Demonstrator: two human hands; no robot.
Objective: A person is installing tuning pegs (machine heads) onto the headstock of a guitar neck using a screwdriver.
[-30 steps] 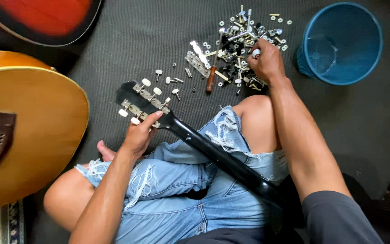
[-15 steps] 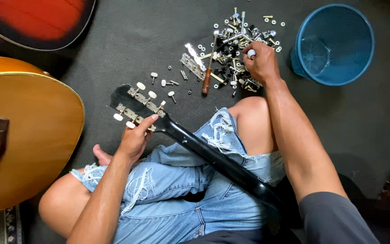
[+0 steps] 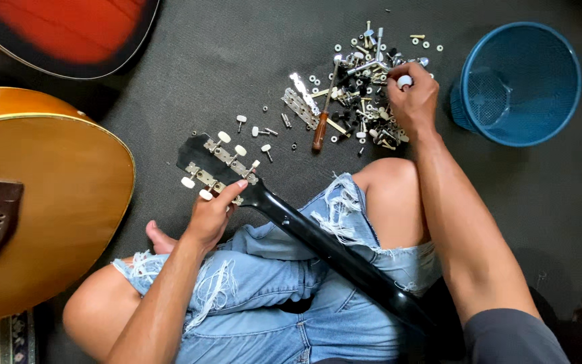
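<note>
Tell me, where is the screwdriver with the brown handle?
In the head view, the screwdriver lies on the dark mat, top middle, at the left edge of the pile of metal parts, beside the right hand.

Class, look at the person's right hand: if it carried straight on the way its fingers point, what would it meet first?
The right hand points up-left into the pile of small metal tuner parts; it would likely meet those first, though depth is hard to judge.
</note>
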